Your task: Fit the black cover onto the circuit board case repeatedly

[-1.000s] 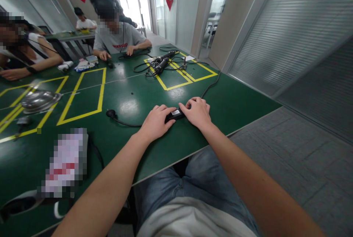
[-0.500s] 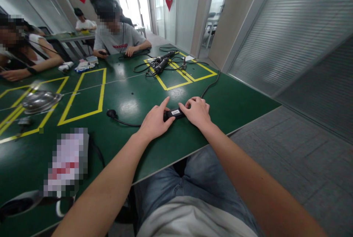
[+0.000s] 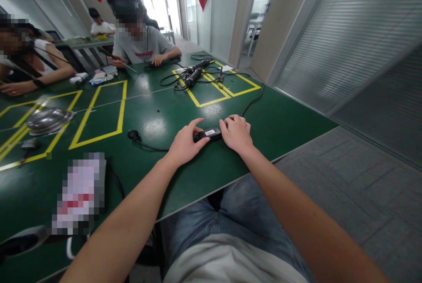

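Note:
On the green table lies a black power adapter [image 3: 211, 132] with a white label, held between my two hands. My left hand [image 3: 187, 141] grips its left end, thumb along the near side and index finger raised. Around the right end, the fingers and thumb of my right hand [image 3: 236, 132] are closed, hiding that end. A black cord runs out from under my left hand to a round plug [image 3: 133, 135] lying on the table. Beyond my right hand a black cable [image 3: 253, 106] curves away toward the back.
Black corded handheld tools [image 3: 194, 75] lie across yellow tape frames at the back. A shiny metal bowl-like part [image 3: 49, 120] is at left. A blurred-out pale item [image 3: 81, 190] stands near my left forearm. Across the green table [image 3: 290, 118], a person [image 3: 141, 45] holds a thin tool.
My right thumb has moved right along the adapter, uncovering a bit more of its top. My hands stay around it. The person opposite has tilted up a long thin tool.

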`<state>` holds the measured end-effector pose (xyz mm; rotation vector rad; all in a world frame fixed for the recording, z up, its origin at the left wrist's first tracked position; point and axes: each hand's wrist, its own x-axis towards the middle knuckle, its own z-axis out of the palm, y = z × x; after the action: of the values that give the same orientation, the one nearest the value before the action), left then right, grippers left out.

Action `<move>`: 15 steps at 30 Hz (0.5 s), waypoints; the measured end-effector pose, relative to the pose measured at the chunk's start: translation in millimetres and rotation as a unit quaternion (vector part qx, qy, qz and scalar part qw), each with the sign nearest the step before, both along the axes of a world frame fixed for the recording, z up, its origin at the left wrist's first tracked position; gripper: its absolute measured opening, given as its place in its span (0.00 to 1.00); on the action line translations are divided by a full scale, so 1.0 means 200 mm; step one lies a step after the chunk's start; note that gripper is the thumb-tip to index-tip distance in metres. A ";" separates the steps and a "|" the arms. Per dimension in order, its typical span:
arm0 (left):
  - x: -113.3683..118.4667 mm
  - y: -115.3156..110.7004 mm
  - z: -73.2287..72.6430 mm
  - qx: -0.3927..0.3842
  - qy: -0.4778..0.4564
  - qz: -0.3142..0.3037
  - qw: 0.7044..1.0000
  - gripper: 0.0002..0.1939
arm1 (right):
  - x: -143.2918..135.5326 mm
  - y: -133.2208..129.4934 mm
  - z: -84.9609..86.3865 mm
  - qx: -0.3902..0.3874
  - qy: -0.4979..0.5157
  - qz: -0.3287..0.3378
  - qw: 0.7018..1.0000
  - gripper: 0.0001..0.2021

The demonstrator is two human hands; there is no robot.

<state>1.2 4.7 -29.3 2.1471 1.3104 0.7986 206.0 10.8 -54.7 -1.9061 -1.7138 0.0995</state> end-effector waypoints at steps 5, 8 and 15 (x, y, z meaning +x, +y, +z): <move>-0.03 0.05 0.01 0.039 -0.004 0.165 0.985 0.06 | 0.00 -0.01 -0.01 0.003 -0.018 0.004 1.000 0.22; -0.07 0.08 0.01 0.034 0.062 0.207 0.976 0.06 | -0.01 -0.01 0.00 0.001 -0.026 0.004 1.000 0.22; -0.07 0.05 0.02 0.044 0.147 0.196 0.968 0.04 | -0.01 -0.01 -0.01 0.017 -0.029 -0.026 0.999 0.22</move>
<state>-12.7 14.5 -25.1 2.1637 1.9292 0.7123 203.1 8.5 -56.7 -1.9445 -1.6912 -0.0048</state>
